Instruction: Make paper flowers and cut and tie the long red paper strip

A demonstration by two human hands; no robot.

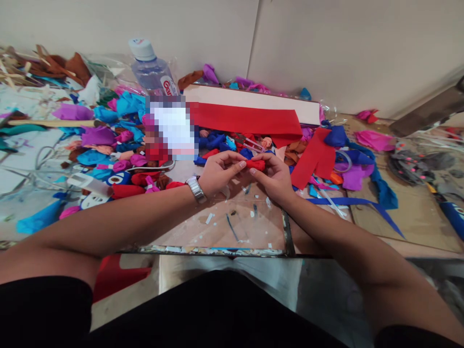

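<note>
A small piece of red fabric [255, 165], bunched or rolled, is pinched between both hands over the worktable. My left hand [224, 171], with a metal watch on its wrist, grips the left end between thumb and fingers. From the other side my right hand [272, 176] holds the right end, thumb in front. Just behind them lie scissors or tweezers [250, 142], partly hidden among coloured scraps. A wide red fabric strip [246, 118] stretches behind the hands, and a shorter red strip [311, 159] lies to their right.
A clear bottle with a white cap [150, 67] stands behind a pixelated patch. Crumpled coloured fabric pieces [97, 135] heap up on the left. A long pale box [250, 102] runs along the wall. To the right are a blue strip [362, 202] and cardboard [416, 212].
</note>
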